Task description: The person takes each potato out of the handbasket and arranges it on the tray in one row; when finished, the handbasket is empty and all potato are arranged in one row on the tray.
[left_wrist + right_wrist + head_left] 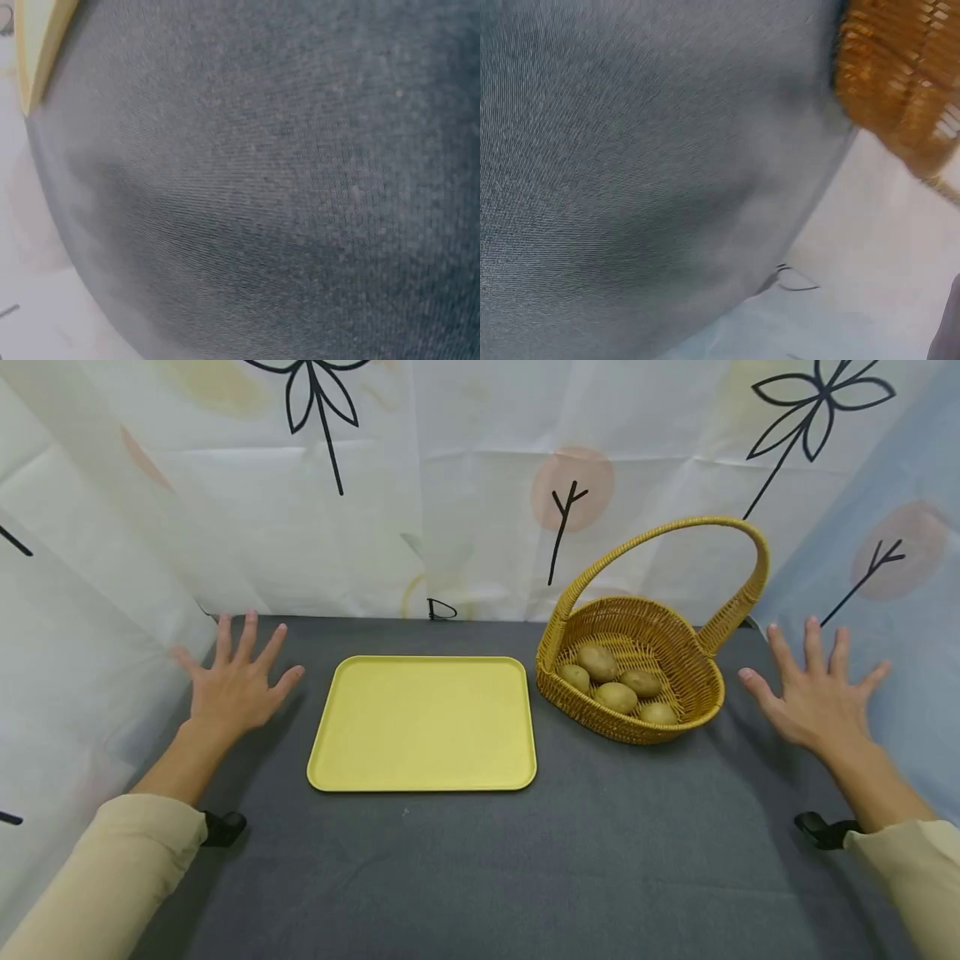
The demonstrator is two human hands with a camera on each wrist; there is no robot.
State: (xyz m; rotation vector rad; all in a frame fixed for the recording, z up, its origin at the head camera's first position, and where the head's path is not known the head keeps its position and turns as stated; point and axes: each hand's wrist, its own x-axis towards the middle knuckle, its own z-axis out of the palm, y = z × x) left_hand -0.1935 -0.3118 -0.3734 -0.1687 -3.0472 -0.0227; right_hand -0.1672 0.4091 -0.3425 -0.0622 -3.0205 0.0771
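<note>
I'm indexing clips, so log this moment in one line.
left hand: spread, left of yellow tray; right hand: spread, right of wicker basket; held: nothing; potatoes: five, inside basket

Grey tablecloth [480, 877] below – behind it, a white curtain [465, 468] printed with dark-outlined flowers [823, 393].
</note>
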